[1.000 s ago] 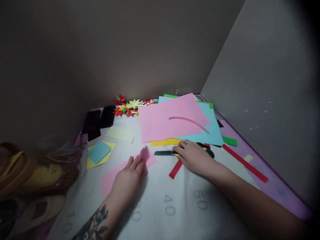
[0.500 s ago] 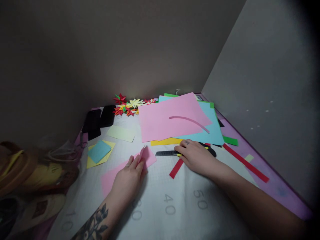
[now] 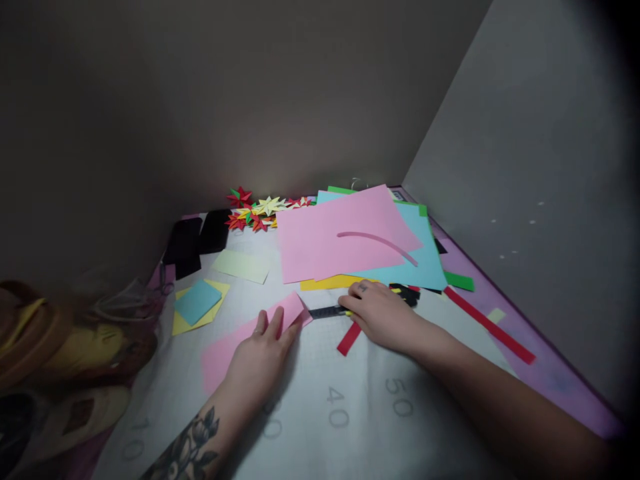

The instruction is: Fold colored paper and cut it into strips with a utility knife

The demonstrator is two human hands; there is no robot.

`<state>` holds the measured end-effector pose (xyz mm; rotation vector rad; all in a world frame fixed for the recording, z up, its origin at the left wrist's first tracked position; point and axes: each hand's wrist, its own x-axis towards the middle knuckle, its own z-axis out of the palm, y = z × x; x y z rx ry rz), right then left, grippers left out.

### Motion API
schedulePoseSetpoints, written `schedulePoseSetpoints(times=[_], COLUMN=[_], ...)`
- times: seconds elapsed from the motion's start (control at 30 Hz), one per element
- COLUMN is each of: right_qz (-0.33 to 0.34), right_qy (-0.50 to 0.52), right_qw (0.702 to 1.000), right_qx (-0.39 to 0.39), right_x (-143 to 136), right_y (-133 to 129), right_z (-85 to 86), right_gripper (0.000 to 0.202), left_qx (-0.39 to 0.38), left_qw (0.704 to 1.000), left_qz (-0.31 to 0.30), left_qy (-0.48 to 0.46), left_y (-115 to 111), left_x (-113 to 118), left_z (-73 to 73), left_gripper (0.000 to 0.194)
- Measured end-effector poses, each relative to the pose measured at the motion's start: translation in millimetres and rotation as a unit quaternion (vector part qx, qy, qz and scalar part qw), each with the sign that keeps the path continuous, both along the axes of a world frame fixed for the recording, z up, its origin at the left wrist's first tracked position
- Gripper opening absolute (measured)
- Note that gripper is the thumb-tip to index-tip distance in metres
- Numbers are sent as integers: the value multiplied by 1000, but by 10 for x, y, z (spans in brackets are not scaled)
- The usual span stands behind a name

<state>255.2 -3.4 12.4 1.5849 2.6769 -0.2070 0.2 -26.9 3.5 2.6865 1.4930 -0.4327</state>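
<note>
My left hand (image 3: 265, 347) lies with its fingers spread on a folded pink paper strip (image 3: 225, 350), near its right end. The fold lies flat under the fingertips. My right hand (image 3: 380, 310) is closed around a black and yellow cutter knife (image 3: 327, 311). Its blade points left, and the tip reaches the right edge of the pink strip. A short red strip (image 3: 349, 339) lies partly beneath my right hand. Behind the hands, large pink sheets (image 3: 325, 247) rest on blue sheets (image 3: 425, 247), with a curved dark pink strip (image 3: 383, 240) on top.
Folded paper stars (image 3: 255, 210) and two dark flat objects (image 3: 215, 232) are at the back left. Small blue and yellow papers (image 3: 199, 302) and a pale sheet (image 3: 243, 265) lie left. A long red strip (image 3: 490, 325) lies right. Bags (image 3: 75, 340) stand far left.
My left fingers have spread and the raised fold of the pink strip now lies flat. The knife in my right hand has shifted left to the strip's edge.
</note>
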Motion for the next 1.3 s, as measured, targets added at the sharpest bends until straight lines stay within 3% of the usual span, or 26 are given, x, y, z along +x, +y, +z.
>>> schedulePoseSetpoints(times=[0.07, 0.13, 0.47, 1.07, 1.3], right_qz=[10, 21, 64, 68, 48], right_qy=[-1, -3, 8, 29, 27], right_qw=[1000, 1000, 998, 997, 998], right_qx=[10, 19, 17, 12, -4], right_x=[-42, -87, -291, -152, -133], right_y=[18, 34, 63, -41, -151], right_z=[-22, -47, -80, -95, -65], right_gripper=[14, 14, 17, 16, 25], left_qx=[3, 15, 33, 20, -68], left_qw=[1000, 999, 999, 1000, 996], left_qz=[-14, -26, -14, -4, 3], left_qy=[17, 24, 21, 16, -66], left_y=[-13, -27, -22, -10, 123], left_x=[15, 28, 55, 113, -84], left_z=[15, 14, -129, -27, 115], left_gripper=[79, 81, 61, 57, 52])
